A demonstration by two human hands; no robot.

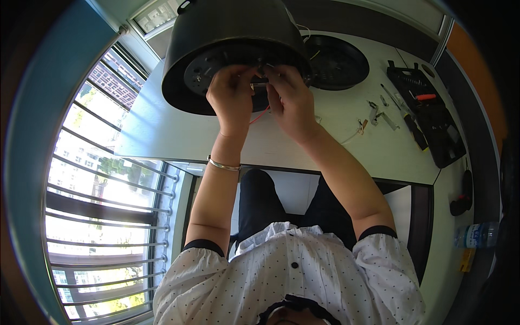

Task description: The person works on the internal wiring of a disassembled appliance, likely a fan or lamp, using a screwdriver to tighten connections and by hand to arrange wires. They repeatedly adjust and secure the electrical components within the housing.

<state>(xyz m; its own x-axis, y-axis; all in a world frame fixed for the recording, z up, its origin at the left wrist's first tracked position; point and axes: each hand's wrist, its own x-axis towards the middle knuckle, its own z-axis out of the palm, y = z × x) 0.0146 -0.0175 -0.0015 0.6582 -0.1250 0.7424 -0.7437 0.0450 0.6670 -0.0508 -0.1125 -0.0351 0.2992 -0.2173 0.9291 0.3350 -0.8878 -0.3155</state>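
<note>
- The cooker (227, 32), a black round appliance body, lies tipped on the tabletop (179, 130) with its open underside facing the person; both hands work right at that underside.
- The left hand (232, 97) is curled, fingertips pinching something small at the base; what exactly it grips is too small to tell.
- The right hand (292, 100), touching the left, is likewise pinched around a small part or wire end just in front of the base.
- A red wire (260, 116) trails down between the two hands.
- Judged by its bulk, the cooker looks stiff and fairly heavy, with a smooth, likely slippery shell; the rim of the base seems the surest place to hold it.
- The wire looks thin and soft, easily pulled loose, so it calls for fingertip handling.
- Right of the right hand lie the removed black base plate (338, 62), small metal parts (379, 114), a screwdriver (406, 116) and a tool case (433, 116).
</note>
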